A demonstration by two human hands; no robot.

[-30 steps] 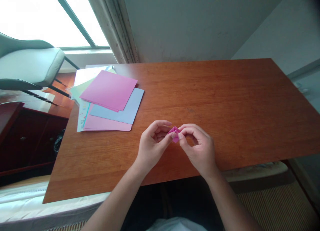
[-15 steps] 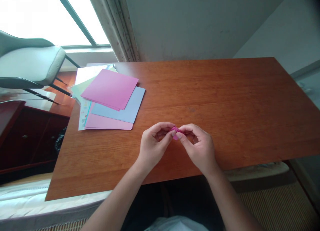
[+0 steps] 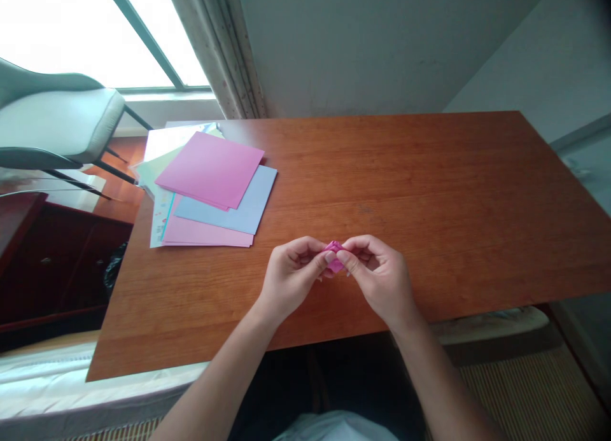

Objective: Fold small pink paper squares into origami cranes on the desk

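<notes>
A small piece of folded pink paper (image 3: 336,264) is held above the front part of the table, between both hands. My left hand (image 3: 294,272) pinches its left side with thumb and fingertips. From the other side, my right hand (image 3: 379,272) grips it the same way, the two thumbs close together on the near face. The fingertips cover much of the paper, so its full shape is hidden.
Pink sheets (image 3: 212,167) lie on a blue-grey sheet (image 3: 245,209) and lighter pink sheets (image 3: 205,233) at the left of the wooden table (image 3: 429,193). A chair (image 3: 62,116) stands beyond the left edge, by the window. A curtain (image 3: 219,46) hangs behind.
Both thumbs have shifted on the pink paper, which has turned so that more of its near face shows between them. The stack of sheets has stayed put.
</notes>
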